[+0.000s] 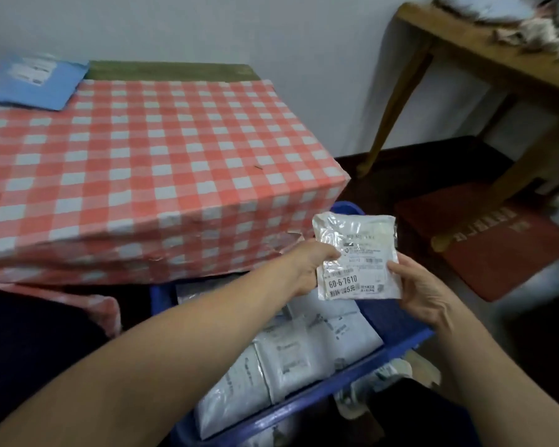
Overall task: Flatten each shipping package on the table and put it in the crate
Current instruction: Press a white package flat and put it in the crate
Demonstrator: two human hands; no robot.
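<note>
A desk (pixel 142 150) covered by a red-and-white checked cloth (pixel 207 221) fills the left and middle of the view. Its near edge and right corner stand over a blue crate (pixel 323 393), which is set on the floor just below and to the right. The crate's far left part is hidden under the hanging cloth, while its right and near rims are seen in the open. Several flattened white packages (pixel 288 359) are laid inside the crate, and open room is left above them. To the right of the crate the dark floor is seen, with a red mat (pixel 504 250) and the legs of a wooden table (pixel 484 50) further off, well apart from the hands. A blue package (pixel 33 80) is seen lying at the desk's far left corner, reaching past the cloth's edge.

A small white package (pixel 359 256) with a printed label is held in the air over the far right part of the crate, just past the desk's corner, its label turned toward the viewer. It is gripped on both sides. The left hand (pixel 307 266) is reached forward on a long outstretched arm, with the thumb laid on the package's left edge and the fingers (pixel 309 283) curled below it. The right hand (pixel 423 291) is closed on the lower right edge, thumb on the front, its fingers hidden behind.
</note>
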